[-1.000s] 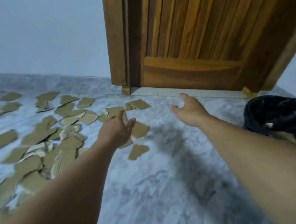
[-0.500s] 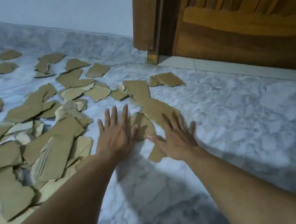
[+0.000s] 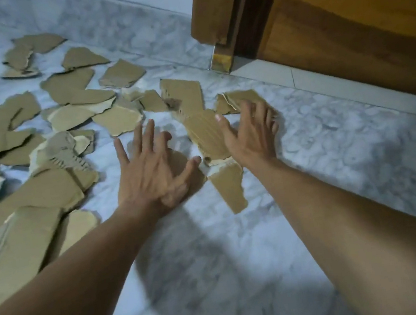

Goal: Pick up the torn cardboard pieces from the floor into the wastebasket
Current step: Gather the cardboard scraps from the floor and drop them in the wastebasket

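Several torn brown cardboard pieces lie scattered over the grey marble floor (image 3: 337, 165), most of them on the left. My left hand (image 3: 152, 171) is spread flat, fingers straight, over one piece near the middle. My right hand (image 3: 248, 129) is spread too, its fingers over a long cardboard piece (image 3: 205, 136) and another small piece (image 3: 233, 98) beyond it. A narrow torn piece (image 3: 229, 189) lies between my wrists. Neither hand holds anything. The wastebasket is out of view.
A wooden door (image 3: 344, 29) and its frame (image 3: 215, 13) stand at the upper right above a pale threshold strip (image 3: 311, 79). A white wall with a marble skirting runs along the back. Larger cardboard sheets (image 3: 24, 238) are heaped at the lower left.
The view has tilted down and come closer to the floor; the wastebasket has left the frame. Both hands went down, spread out, and my right hand slid forward over the cardboard.
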